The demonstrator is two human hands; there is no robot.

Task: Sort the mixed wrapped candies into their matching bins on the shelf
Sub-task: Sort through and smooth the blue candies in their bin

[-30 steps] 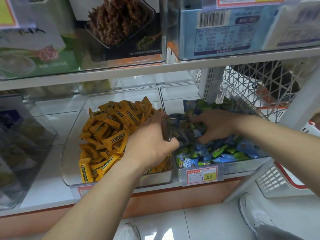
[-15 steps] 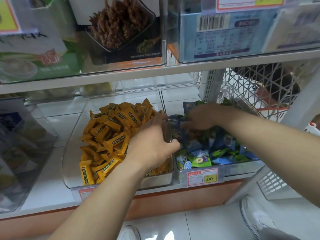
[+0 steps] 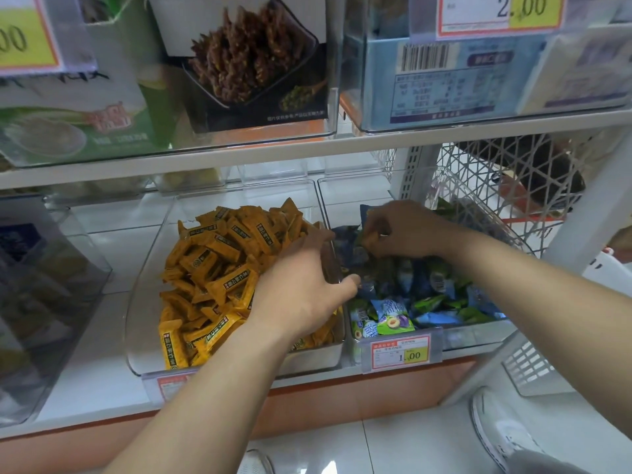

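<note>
The two clear bins sit side by side on the lower shelf [image 3: 85, 340]. The left bin [image 3: 142, 323] is heaped with yellow candies [image 3: 219, 268], and the right bin [image 3: 478, 338] holds blue and green candies [image 3: 427, 292], with a few plum-printed wrappers at its near edge.

The left hand [image 3: 301, 289] lies across the wall that the bins share. Its fingers reach far over the yellow heap and its thumb crosses onto the blue and green side. The fingertips are buried among the wrappers, so it cannot be told whether this grip is clamped on anything.

The right hand [image 3: 403, 230] is over the far part of the right bin, knuckles up and fingers curled down. Its grip is closed: thumb and fingertips pinch a wrapped candy [image 3: 361, 239] at the far left corner of that bin (its colour is hard to read in the shadow, perhaps greenish).

A price tag [image 3: 400, 352] reading 1.00 hangs on the near face of the right bin. On the shelf above stand a box with a snack photo [image 3: 253, 63] and a pale blue carton [image 3: 444, 77]. A white lattice basket [image 3: 485, 186] sits to the far right, and a white shoe [image 3: 496, 432] rests on the floor tiles below.
</note>
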